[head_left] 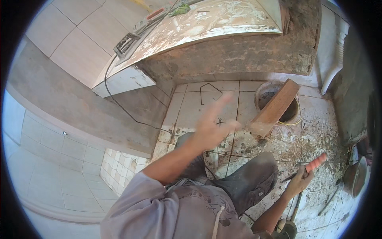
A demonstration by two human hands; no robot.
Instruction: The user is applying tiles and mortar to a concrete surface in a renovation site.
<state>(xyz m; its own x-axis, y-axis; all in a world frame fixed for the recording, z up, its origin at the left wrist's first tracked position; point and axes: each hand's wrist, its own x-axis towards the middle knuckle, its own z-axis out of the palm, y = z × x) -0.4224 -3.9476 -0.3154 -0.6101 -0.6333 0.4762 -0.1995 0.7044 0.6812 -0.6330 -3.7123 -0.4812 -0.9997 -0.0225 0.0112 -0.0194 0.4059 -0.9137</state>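
Observation:
My left hand (215, 125) is held out over the tiled floor in front of my knees. Its index finger and thumb stretch apart, it looks slightly smeared by motion, and nothing shows in it. Off to the right, my right hand (300, 182) grips a tool with a red handle (316, 162) and a thin dark metal part; its exact kind is hard to make out. Ahead of my right knee, a reddish-brown wooden board (276, 106) leans across a round bucket (266, 91) with a dirty rim, hiding part of its opening.
A bent wire (201, 93) lies on the floor below a plaster-smeared counter (223, 20). A dark cable (119, 106) hangs from the counter to the floor. At right stands a round metal bowl (354, 177). A low wall (79, 97) runs along the left. Debris covers the tiles (318, 131).

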